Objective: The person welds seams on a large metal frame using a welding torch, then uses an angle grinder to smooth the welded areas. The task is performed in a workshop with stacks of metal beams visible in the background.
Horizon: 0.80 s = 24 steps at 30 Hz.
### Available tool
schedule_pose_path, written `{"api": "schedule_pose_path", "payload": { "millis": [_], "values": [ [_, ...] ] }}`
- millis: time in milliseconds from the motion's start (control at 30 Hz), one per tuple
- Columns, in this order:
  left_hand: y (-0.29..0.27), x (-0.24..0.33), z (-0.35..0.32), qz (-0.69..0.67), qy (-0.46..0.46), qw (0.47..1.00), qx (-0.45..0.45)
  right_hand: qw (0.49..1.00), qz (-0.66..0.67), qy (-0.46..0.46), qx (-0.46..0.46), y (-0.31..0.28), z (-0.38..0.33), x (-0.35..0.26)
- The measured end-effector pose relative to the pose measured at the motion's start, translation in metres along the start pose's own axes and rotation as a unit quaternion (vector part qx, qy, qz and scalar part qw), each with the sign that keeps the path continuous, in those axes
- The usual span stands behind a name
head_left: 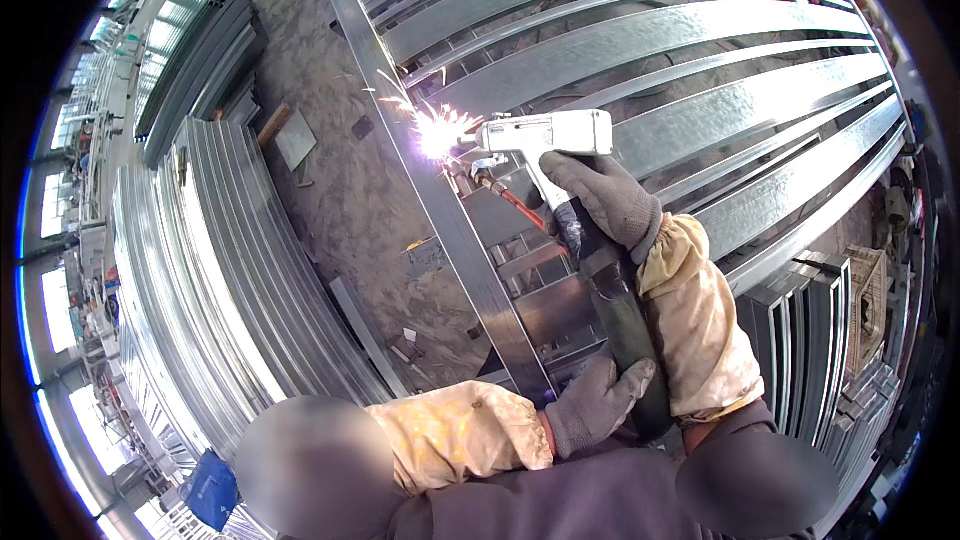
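Note:
My right hand [605, 198], in a grey glove with a yellow cuff, grips the handle of a white pistol-shaped welding gun [545, 133]. Its nozzle points left at a long galvanised steel rail [455, 220], where a bright arc with sparks [438, 130] burns at the joint with a crossbar. My left hand [592, 402], also grey-gloved, holds the thick dark hose [622, 325] that runs down from the gun's handle. The rail belongs to a frame of parallel steel bars [640, 40] spreading to the right.
A stack of corrugated steel frames [210, 270] lies to the left on the dusty concrete floor [345, 180]. Dark steel profiles [195, 60] lie at the upper left. More bundled profiles [810, 330] stand at the right. Small scraps dot the floor.

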<state>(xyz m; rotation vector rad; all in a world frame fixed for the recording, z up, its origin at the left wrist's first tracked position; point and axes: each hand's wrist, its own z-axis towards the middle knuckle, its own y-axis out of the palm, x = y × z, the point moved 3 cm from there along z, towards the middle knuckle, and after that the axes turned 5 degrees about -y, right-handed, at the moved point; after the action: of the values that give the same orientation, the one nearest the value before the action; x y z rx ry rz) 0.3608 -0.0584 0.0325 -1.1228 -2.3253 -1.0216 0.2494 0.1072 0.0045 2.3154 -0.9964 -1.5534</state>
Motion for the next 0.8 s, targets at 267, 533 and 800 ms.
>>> {"api": "schedule_pose_path", "payload": {
  "millis": [267, 533, 800],
  "values": [
    [0.006, 0.003, -0.006, -0.015, -0.012, 0.999, -0.034, 0.994, -0.045, -0.092, 0.030, -0.008, -0.007, 0.008],
    [0.000, -0.008, 0.012, -0.084, 0.089, 0.992, -0.023, 0.997, -0.034, -0.017, 0.064, -0.015, -0.042, 0.003],
    [-0.009, -0.003, 0.012, -0.058, 0.031, 0.998, -0.015, 0.994, -0.068, -0.048, 0.071, -0.015, -0.047, 0.010]
  ]
}}
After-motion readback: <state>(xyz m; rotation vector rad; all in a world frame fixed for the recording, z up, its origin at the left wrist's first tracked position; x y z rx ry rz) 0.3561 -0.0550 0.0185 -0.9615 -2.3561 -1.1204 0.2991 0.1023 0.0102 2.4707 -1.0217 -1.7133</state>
